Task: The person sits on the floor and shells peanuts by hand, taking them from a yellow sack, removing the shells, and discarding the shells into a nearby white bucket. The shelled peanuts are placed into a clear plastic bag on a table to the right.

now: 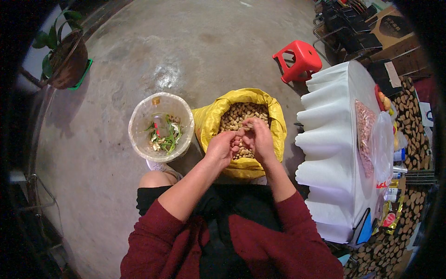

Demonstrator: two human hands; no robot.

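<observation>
A yellow woven sack [206,112] with its rim rolled down stands in front of me, full of unshelled peanuts [232,118]. Both hands meet over its mouth. My right hand [260,137] pinches a pale peanut [248,126] between thumb and fingers; whether its shell is whole or split is too small to tell. Curled beside it, my left hand [223,145] has its thumb close to the right fingertips. Small round pinkish shapes show at the left fingers, and I cannot tell whether they are kernels or fingertips.
Left of the sack, a lined waste bin [135,122] holds green plant scraps and a clear bottle [157,117]. To the right is a table with a white cloth [352,150], bearing a bag of pink kernels [365,134]. Beyond stand a red stool [301,59] and a potted plant [68,62].
</observation>
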